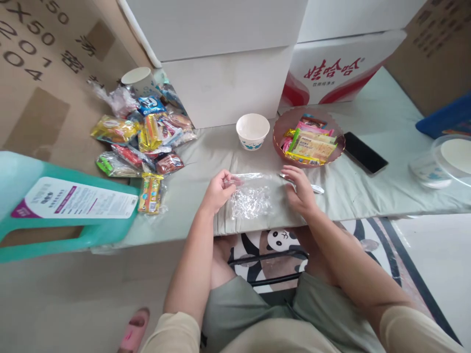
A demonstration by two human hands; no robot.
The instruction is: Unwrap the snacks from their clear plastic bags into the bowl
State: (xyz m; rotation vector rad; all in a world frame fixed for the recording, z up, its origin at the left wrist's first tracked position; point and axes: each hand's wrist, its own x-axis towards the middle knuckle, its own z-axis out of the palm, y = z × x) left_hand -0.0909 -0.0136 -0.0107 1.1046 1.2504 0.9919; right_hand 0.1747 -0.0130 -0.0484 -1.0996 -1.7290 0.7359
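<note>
My left hand [220,192] is closed in a pinch on the edge of a clear plastic bag [251,202], which lies crinkled and shiny on the cloth in front of me. To the right of the bag, my right hand [300,190] curls over a slim white tool [318,189]. One end of that tool pokes out past the fingertips and the other behind the hand; its exact kind is hard to tell. Beyond the bag stands a white paper bowl [252,131] with a blue pattern. Beside it, a pink translucent bowl [280,149] holds several wrapped snacks [311,143].
A heap of packaged snacks [147,132] and a paper cup [137,78] sit at the left, near a green jug [110,189]. At right are a black phone [366,152] and a clear container [427,166]. White boxes [228,88] form the back.
</note>
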